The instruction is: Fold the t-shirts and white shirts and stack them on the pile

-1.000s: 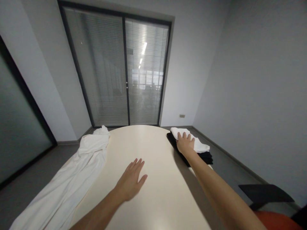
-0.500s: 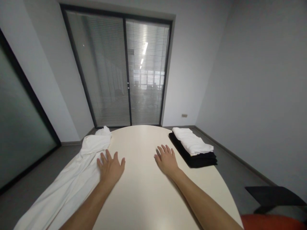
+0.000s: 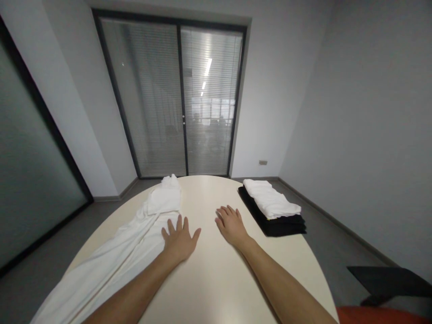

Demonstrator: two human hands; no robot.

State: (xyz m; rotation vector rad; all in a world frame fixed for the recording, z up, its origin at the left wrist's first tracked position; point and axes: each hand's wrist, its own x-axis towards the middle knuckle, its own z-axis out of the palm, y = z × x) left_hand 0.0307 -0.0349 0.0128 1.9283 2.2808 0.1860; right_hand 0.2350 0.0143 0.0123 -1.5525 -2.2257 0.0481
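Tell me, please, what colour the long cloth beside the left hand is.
Plain white; the long cloth shows best in the head view.

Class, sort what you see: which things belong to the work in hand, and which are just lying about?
In hand: left hand, flat, touching the long white cloth; right hand, flat on the table.
Lying about: folded white cloth atop folded black cloth; black chair.

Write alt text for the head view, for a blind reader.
The left hand rests flat at the edge of a long white cloth on a pale table; the right hand lies beside it. A folded white-and-black stack sits farther right.
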